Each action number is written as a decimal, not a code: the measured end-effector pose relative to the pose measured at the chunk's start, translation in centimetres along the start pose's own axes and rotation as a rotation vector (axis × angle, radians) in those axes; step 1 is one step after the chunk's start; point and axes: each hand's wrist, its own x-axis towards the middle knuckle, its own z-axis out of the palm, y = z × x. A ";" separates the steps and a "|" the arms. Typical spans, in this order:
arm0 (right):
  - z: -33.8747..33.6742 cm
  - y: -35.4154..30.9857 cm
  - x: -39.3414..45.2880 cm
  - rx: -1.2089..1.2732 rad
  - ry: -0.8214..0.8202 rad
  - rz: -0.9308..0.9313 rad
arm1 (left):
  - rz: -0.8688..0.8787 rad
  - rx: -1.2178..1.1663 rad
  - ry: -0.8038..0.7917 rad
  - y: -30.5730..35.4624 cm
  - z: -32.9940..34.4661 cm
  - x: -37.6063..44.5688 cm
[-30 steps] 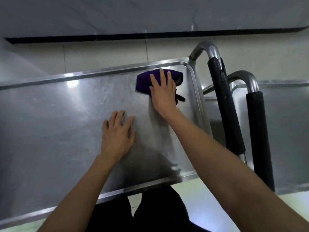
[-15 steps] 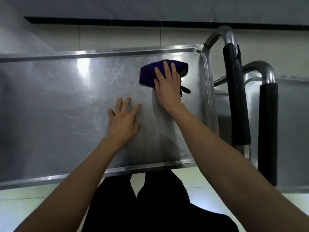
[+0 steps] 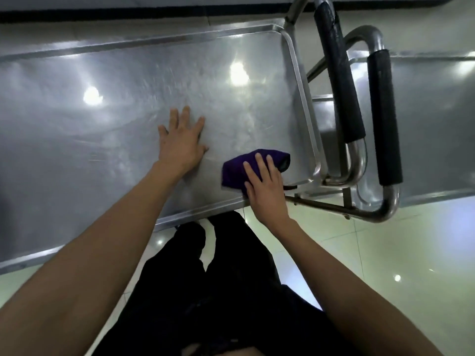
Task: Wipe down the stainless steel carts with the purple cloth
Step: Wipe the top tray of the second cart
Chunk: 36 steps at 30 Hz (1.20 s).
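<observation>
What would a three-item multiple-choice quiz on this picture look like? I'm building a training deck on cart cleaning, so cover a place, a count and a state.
1. Where on the cart top is the purple cloth?
A. far left corner
B. near right corner
C. middle

2. How many black-padded handles show?
A. one
B. two
C. four

3. What is the left hand doing?
A. resting flat on the steel
B. gripping a handle
C. pinching the cloth

Answers:
1 B: the cloth lies under the right hand, close to the near rim and the right edge.
2 B: one padded handle and a second stand side by side.
3 A: its fingers lie spread and straight on the bare metal.
</observation>
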 end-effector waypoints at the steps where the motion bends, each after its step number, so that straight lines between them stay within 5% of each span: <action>1: 0.3 -0.1 -1.1 -0.005 -0.006 0.011 | 0.010 0.000 0.000 -0.1 0.0 -0.1; 13: 1.4 -2.6 -0.6 -0.079 -0.018 0.120 | 0.046 -0.014 0.039 -1.9 0.3 -1.0; 36: -4.9 -9.6 32.3 -0.062 0.060 -0.127 | -0.066 0.024 0.042 -2.8 0.6 -1.5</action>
